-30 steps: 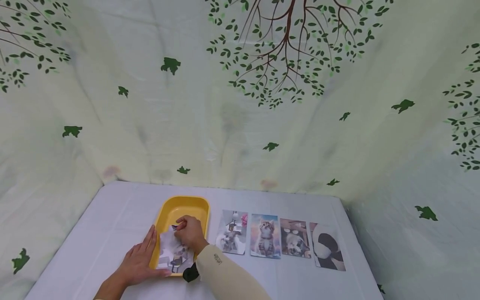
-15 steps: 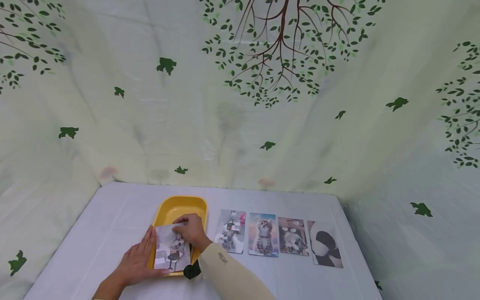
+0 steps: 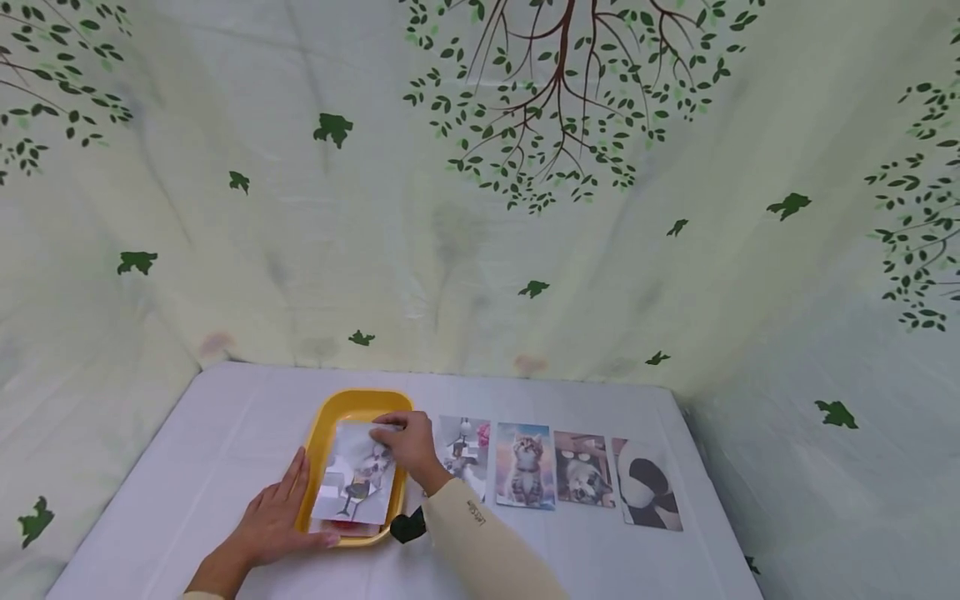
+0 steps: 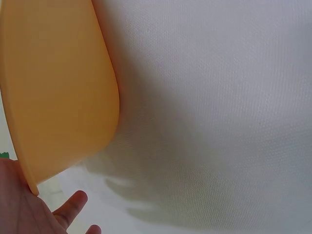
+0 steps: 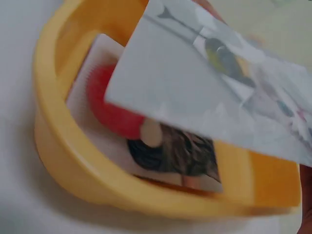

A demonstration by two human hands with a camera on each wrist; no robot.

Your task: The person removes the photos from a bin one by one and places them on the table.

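Note:
My right hand pinches the upper right corner of a picture card and holds it tilted over a yellow tray. The card shows a stemmed glass and a pale animal on a light background. Beneath it, another picture card with a red round shape and dark patterns lies in the tray, partly hidden. My left hand rests against the tray's left side, fingers extended and thumb at the near rim. In the left wrist view, the palm meets the tray's rim.
Right of the tray lies a row of several picture cards: a grey-white one partly behind my right hand, a kitten, a dog-like animal and a black-and-white one. A leaf-printed curtain borders the white table.
My right hand has lifted the glass card and carried it away from me and to the right, uncovering the card below. The left hand has stayed at the tray.

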